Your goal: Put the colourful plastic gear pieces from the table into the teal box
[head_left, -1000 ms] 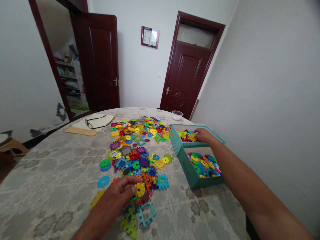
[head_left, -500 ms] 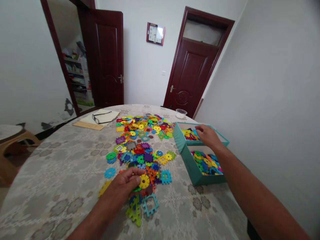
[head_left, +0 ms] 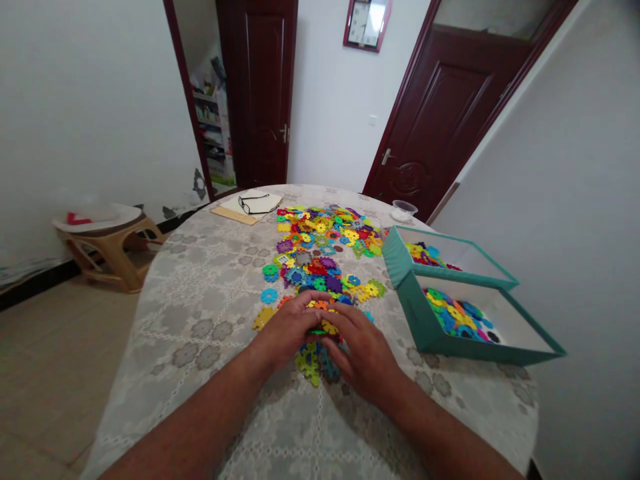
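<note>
A spread of colourful plastic interlocking pieces [head_left: 320, 253] covers the middle of the round table [head_left: 200, 320]. My left hand [head_left: 290, 327] and my right hand [head_left: 363, 347] meet at the near end of the spread, fingers curled over a yellow gear-shaped piece [head_left: 329, 327] and a green one under it. Both hands pinch these pieces between them. More yellow-green and blue pieces [head_left: 313, 360] lie just under my hands.
Two teal boxes [head_left: 425, 320] with sorted pieces stand to the right. Glasses on papers [head_left: 253, 203] and a small clear bowl [head_left: 404, 210] sit at the far side. A low wooden stool [head_left: 107, 243] stands left of the table. Dark red doors are behind.
My right hand left the far teal box and came across to join my left hand over the yellow piece. The view swung down and to the right.
</note>
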The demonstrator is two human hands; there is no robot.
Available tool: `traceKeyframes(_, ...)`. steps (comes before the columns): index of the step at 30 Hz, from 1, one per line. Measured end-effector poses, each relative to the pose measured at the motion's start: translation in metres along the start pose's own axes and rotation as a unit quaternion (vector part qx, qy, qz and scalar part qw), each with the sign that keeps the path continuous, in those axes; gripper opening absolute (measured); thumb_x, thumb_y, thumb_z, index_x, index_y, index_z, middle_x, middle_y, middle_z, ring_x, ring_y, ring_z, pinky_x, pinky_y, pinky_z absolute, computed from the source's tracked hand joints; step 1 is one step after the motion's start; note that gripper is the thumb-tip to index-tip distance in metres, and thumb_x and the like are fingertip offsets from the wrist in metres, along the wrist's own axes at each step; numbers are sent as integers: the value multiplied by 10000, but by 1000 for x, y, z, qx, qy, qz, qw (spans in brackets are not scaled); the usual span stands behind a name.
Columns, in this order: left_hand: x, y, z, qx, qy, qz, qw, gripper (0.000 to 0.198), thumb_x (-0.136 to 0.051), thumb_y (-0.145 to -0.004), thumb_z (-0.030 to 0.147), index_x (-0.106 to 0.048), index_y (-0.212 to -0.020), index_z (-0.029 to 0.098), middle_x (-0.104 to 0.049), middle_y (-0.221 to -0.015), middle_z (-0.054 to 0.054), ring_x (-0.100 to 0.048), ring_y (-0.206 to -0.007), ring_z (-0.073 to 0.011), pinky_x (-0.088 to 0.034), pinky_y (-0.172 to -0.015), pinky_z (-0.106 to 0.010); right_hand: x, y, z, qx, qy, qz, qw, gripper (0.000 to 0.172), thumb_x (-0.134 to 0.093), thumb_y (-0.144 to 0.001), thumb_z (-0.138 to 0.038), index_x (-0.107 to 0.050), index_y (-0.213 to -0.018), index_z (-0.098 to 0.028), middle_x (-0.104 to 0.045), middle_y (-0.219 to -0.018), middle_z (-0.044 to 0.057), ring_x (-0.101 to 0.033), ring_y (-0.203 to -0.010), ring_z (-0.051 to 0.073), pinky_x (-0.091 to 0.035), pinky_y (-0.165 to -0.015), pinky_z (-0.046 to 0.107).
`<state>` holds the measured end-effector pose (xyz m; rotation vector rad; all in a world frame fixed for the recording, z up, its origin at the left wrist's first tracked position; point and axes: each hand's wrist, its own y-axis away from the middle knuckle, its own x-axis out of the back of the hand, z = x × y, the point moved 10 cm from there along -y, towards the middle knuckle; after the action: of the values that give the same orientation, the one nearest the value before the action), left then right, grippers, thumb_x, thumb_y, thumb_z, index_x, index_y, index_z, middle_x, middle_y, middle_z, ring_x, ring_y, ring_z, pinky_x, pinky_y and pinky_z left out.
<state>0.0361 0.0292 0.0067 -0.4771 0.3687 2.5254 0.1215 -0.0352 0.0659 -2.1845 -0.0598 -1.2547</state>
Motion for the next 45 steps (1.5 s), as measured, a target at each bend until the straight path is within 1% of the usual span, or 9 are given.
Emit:
traceKeyframes(5,-5,0,-7,34,131,-25,990,446,-695,-788,173,-613,-1226,191,-741,-995,-86,-718,-817,-175,-578,-696,-266,3,5,-9,71,25,78,994,353,-599,-985,-145,-649,-1313,-264,-702,-1280,82,-614,-1213,246,-522,-1068,469)
traceKeyframes(10,-9,5,3,35,115,-55,991,447,-690,-816,222,-604,-1254,206,-709,-1196,-145,-719,-1014,-251,-610,-791,-374,19,6,-10,82,25,98,991,268,-557,-992,-146,-673,-1208,-254,-737,-1181,77,-666,-1125,225,-554,-1001,417)
traceKeyframes(16,40,6,44,-54,-85,46,994,375,-658,-851,358,-656,-1181,179,-705,-1226,-147,-693,-1125,-296,-579,-940,-470,113,28,59,-73,180,284,939,186,-541,-989,-293,-673,-1100,-224,-738,-1052,114,-702,-1020,268,-551,-963,436)
traceKeyframes(20,72,10,74,-121,-329,112,930,421,-666,-842,438,-678,-1184,193,-741,-1161,-109,-687,-1128,-305,-529,-1017,-473,171,57,115,-189,268,363,872,427,-524,-982,-322,-614,-1359,-143,-702,-1236,188,-683,-1082,326,-523,-956,463)
traceKeyframes(25,80,17,77,-125,-574,98,804,585,-725,-824,467,-635,-1359,247,-612,-1456,-124,-562,-1338,-341,-404,-1147,-465,187,72,161,-234,322,334,854,417,-476,-935,-244,-689,-1273,-124,-729,-1111,211,-663,-1017,363,-492,-941,545)
traceKeyframes(32,81,19,47,-43,-692,46,719,955,-891,-642,475,-523,-1499,275,-527,-1528,-164,-470,-1374,-398,-360,-1132,-497,160,46,114,-114,293,309,898,326,-478,-966,-218,-675,-1217,-150,-709,-1200,178,-623,-1177,324,-423,-1095,527)
traceKeyframes(37,79,17,34,9,-724,80,685,936,-890,-604,548,-565,-1451,317,-566,-1434,-180,-497,-1266,-435,-447,-989,-496,83,22,81,-63,203,166,963,363,-527,-987,-285,-603,-1329,-189,-682,-1259,151,-616,-1192,313,-474,-1072,497)
traceKeyframes(41,66,11,32,-25,-728,86,680,887,-876,-640,507,-569,-1441,282,-576,-1383,-182,-510,-1227,-420,-438,-1009,-493,19,24,92,-96,169,40,980,468,-553,-982,-311,-539,-1420,-145,-652,-1331,194,-596,-1234,345,-496,-1055,521)
traceKeyframes(45,53,4,26,-51,-716,83,691,699,-810,-739,401,-597,-1384,233,-585,-1356,-179,-530,-1216,-389,-434,-1028,-471,-9,26,100,-113,132,-10,985,502,-569,-957,-285,-533,-1434,-132,-660,-1320,193,-581,-1243,358,-496,-1048,533)
